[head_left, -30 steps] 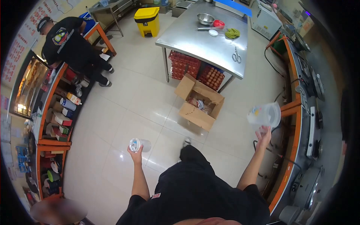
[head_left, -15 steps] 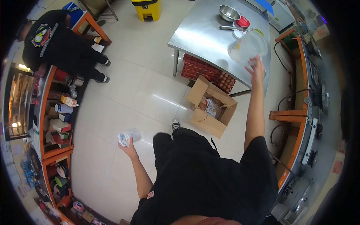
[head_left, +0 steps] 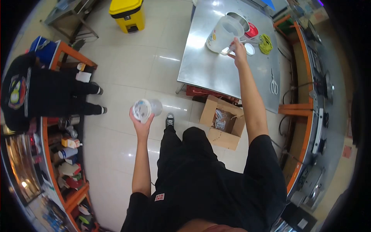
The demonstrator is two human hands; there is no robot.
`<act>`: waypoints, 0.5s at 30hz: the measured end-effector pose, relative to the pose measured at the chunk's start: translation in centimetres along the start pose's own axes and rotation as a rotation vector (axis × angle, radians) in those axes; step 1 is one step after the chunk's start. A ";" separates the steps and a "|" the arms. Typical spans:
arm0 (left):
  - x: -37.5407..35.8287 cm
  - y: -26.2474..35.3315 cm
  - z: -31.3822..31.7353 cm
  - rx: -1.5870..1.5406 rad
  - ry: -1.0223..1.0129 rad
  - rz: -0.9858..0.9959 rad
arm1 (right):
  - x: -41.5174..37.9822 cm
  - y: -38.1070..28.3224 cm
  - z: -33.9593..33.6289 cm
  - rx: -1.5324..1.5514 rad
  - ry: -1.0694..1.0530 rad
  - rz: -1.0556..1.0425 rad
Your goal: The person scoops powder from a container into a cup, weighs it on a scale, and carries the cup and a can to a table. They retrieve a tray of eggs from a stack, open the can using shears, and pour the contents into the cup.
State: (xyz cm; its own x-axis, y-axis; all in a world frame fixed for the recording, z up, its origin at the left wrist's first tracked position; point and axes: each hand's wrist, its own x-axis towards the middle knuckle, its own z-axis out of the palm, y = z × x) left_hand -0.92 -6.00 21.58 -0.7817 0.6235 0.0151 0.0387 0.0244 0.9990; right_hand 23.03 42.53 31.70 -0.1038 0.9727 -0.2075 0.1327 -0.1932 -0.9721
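Clear pitcher upper right, jar left of centre.
I judge both light, stiff, slick: my right hand grips the pitcher's handle side, my left hand curls round the jar, sensible holds.

Right grip: we hold a clear pitcher over the steel surface; whether they touch, we cannot tell.
Left grip: we hold a clear container, left of the surface.
Green cloth and scissors: lying on the surface's right side.
Open carton: on the floor by the surface's near edge.
Co-worker: well left of the surface.
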 end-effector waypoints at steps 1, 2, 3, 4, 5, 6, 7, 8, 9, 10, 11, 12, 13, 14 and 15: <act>3.0 0.7 1.0 0.023 -0.054 0.023 | 0.8 0.0 0.3 -0.022 -0.016 -0.025; 5.6 1.3 2.0 0.046 -0.115 0.042 | 1.0 0.1 0.3 -0.046 -0.027 -0.044; 7.7 1.7 3.1 0.066 -0.179 0.057 | 0.3 -0.9 0.6 -0.150 0.005 -0.019; 9.6 1.9 4.3 0.068 -0.223 0.073 | -0.4 -0.5 0.1 -0.169 0.082 -0.103; 11.4 2.2 5.8 0.065 -0.264 0.094 | -1.2 -0.2 -0.7 -0.192 0.157 -0.193; 12.9 2.4 7.3 0.060 -0.300 0.113 | -2.3 -0.1 -1.4 -0.222 0.228 -0.283; 13.8 2.8 8.7 0.056 -0.337 0.117 | -5.3 -0.2 -2.2 -0.162 0.235 -0.323; 14.6 3.2 10.2 0.051 -0.370 0.122 | -8.2 0.7 -3.5 -0.187 0.243 -0.329; 15.2 3.4 11.5 0.047 -0.402 0.130 | -11.2 2.0 -4.9 -0.209 0.252 -0.337; 15.5 3.3 12.9 0.012 -0.420 0.135 | -14.6 3.9 -6.2 -0.234 0.273 -0.281; 15.8 3.4 14.4 -0.023 -0.443 0.141 | -17.9 6.2 -7.8 -0.254 0.300 -0.225; 16.0 3.6 16.1 -0.055 -0.470 0.145 | -21.1 8.7 -9.6 -0.237 0.298 -0.149; 16.2 3.9 17.7 -0.068 -0.497 0.140 | -24.5 10.8 -11.2 -0.217 0.293 -0.075; 16.7 4.1 19.2 -0.083 -0.521 0.137 | -28.0 12.4 -12.0 -0.192 0.359 -0.016; 17.2 4.1 20.6 -0.100 -0.545 0.136 | -31.4 13.6 -12.6 -0.165 0.426 0.039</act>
State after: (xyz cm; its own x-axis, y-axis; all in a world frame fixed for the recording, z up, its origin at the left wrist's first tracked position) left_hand -1.36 20.95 25.09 -0.3389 0.9294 0.1461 0.0367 -0.1421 0.9892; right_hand 40.48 11.02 26.39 0.3141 0.9379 -0.1473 0.2871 -0.2417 -0.9269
